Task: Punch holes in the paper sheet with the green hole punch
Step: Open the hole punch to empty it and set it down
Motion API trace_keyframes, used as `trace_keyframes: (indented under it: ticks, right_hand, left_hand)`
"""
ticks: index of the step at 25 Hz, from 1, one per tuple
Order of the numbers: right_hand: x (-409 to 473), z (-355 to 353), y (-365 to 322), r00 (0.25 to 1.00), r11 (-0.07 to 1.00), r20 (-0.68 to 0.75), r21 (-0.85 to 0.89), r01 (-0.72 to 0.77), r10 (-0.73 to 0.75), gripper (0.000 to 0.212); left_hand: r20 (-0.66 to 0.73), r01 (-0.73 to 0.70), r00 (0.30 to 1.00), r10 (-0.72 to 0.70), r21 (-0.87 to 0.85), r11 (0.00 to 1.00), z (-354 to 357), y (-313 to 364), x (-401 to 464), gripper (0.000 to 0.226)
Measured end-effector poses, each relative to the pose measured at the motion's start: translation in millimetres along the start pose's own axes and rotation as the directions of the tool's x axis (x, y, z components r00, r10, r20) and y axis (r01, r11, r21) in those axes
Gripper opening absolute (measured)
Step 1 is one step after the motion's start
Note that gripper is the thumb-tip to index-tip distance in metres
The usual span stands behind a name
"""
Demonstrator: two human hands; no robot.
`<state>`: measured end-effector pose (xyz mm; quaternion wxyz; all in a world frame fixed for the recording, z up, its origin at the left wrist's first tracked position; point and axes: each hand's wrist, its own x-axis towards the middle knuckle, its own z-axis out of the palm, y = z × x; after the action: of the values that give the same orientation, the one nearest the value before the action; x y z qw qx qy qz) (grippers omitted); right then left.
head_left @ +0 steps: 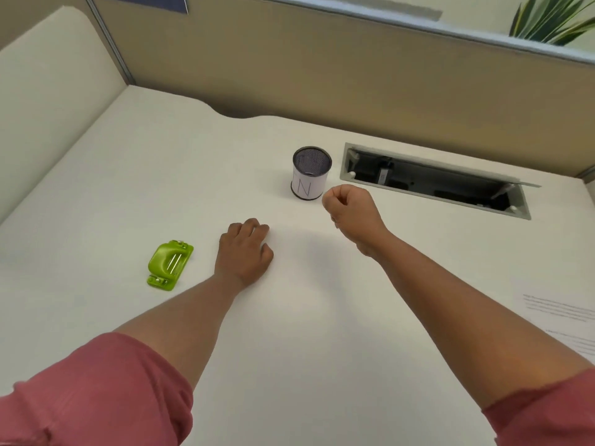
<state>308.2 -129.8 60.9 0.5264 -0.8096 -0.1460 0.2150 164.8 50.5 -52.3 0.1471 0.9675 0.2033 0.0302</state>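
I see a lime-green hole punch (170,265), a dark mesh pen cup (311,173) wrapped in white paper marked N, my rose-pink sleeves (93,394), an off-white surface (161,175), tan partition panels (322,75), white sheets (566,320) with grey print lines.

mesh pen cup (311,173) on white desk (128,188), open cable tray (434,180), plant (553,19)

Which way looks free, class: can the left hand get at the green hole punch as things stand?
Probably yes. The left hand rests on the desk just right of the green hole punch, with only bare desktop between them.
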Motion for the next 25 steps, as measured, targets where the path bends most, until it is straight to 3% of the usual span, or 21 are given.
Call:
trace_keyframes:
  ticks: [6, 12, 21, 25]
  right_hand:
    - [90, 0, -37, 0.985, 0.912, -0.025, -0.383, 0.149, -0.172, 0.022]
    - [136, 1, -34, 0.98, 0.752, 0.117, -0.63, 0.197, -0.159, 0.021]
    - [138, 0, -23, 0.974, 0.795, 0.058, -0.567, 0.214, -0.221, 0.012]
    - [122, 0, -23, 0.969, 0.903, -0.051, -0.378, 0.205, -0.241, 0.016]
  left_hand:
    - [-0.024, 0.001, 1.0, 0.0, 0.037, 0.999, 10, -12, 12, 0.049]
    - [-0.052, 0.015, 0.999, -0.013, 0.033, 0.999, 13, -14, 14, 0.051]
    - [-0.041, 0.021, 0.999, -0.019, 0.039, 0.999, 12, -12, 14, 0.052]
    - [-0.033, 0.025, 0.999, -0.024, 0.043, 0.999, 11, -12, 14, 0.053]
